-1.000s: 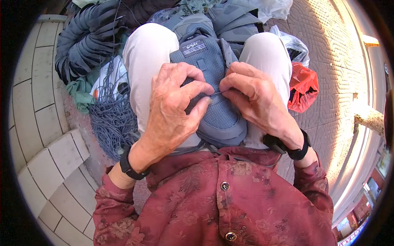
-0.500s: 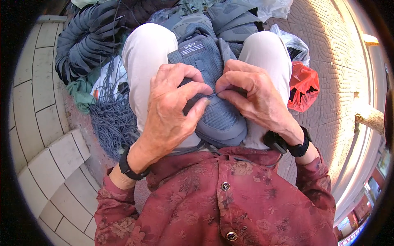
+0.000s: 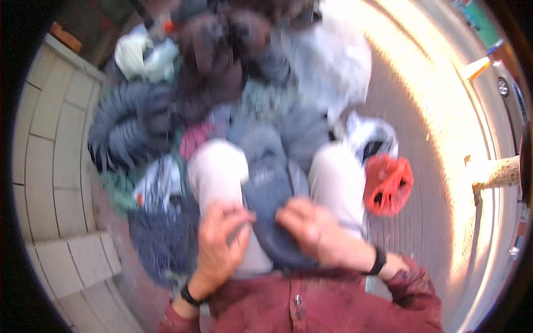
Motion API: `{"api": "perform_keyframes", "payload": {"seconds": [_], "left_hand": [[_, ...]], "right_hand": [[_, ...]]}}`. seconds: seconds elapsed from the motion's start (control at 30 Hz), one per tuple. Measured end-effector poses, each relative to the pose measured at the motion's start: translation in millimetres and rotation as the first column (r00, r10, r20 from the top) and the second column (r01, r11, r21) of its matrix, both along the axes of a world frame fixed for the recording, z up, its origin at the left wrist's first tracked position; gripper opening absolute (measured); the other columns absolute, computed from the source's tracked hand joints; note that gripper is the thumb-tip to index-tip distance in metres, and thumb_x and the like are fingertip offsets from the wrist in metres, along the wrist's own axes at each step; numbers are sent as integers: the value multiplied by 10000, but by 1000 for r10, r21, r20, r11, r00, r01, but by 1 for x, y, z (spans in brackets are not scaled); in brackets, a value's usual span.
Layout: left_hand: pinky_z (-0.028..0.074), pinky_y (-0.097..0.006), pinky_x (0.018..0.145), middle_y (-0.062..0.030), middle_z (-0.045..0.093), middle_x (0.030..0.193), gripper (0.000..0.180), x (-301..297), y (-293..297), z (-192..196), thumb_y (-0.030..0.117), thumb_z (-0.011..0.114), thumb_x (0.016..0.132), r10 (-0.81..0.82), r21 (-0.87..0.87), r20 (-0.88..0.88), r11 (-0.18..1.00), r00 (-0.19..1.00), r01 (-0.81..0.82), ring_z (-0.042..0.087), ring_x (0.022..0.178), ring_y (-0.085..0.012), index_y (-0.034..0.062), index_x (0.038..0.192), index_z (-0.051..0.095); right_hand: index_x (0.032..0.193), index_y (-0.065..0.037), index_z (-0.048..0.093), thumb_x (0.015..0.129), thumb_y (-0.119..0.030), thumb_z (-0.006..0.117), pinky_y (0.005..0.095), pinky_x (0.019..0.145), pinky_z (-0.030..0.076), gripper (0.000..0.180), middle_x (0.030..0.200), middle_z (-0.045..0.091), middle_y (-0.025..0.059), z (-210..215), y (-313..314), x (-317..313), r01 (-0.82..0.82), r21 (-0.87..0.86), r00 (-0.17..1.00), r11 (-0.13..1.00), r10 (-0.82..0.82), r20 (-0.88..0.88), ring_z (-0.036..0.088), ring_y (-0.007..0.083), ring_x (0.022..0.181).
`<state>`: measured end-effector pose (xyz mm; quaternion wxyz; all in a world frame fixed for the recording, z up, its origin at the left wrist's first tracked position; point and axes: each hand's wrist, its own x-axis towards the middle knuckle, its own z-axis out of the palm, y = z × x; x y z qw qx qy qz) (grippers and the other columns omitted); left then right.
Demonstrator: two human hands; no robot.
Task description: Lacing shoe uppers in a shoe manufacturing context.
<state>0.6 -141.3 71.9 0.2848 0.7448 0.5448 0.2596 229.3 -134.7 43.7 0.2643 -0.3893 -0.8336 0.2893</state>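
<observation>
A blue-grey mesh shoe lies between my knees, its rounded toe towards my body. My left hand is over my left thigh, just left of the shoe, with fingers curled in towards the thumb. On the shoe's right side is my right hand, its fingers bent together over the upper. Motion blurs both hands, and anything thin between the fingertips cannot be made out. More grey shoe pieces lie beyond my knees.
A coil of dark grey strips and a heap of blue-grey cords lie left. Dark brown material and a large pale plastic bag are ahead. Right stands a red plastic bag; a tiled ledge runs along the left.
The view has swung up, showing more ground ahead and blurring. My hands, which pinched close together over the shoe with a thin strand between them, are now farther apart.
</observation>
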Motion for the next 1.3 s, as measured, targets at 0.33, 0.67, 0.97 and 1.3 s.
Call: {"api": "perform_keyframes", "payload": {"seconds": [0.33,0.67,0.97,1.3], "left_hand": [[501,-418,880,-122,641,1032,189,3,-19,-15,72,720,768,43,93,95,994,995,-52,618,1003,-338,119,950,739],[489,-403,876,-83,634,988,171,3,-11,-33,112,722,763,-17,129,63,992,998,9,619,976,-283,104,931,756],[485,-409,863,-120,649,935,230,16,-25,-30,174,746,800,-69,118,124,991,990,55,621,902,-329,38,984,725],[503,-296,754,-69,720,853,283,13,-22,-36,183,530,1028,89,-393,521,908,849,146,661,793,-152,-12,984,731]], "right_hand": [[1020,-39,563,799,-61,589,419,787,492,224,982,548,111,-21,-3,-7,-158,18,972,987,152,182,591,307,952],[1016,-86,547,849,-95,613,398,745,337,180,960,518,66,-30,8,-5,-175,168,972,970,142,188,583,227,901],[945,-42,562,928,-112,639,371,738,438,105,874,574,105,14,3,-20,-215,-395,920,893,50,-388,588,288,827],[971,-20,563,918,-134,645,402,719,473,150,861,573,134,14,1,9,-14,-186,945,982,-47,-323,595,325,827]]}}
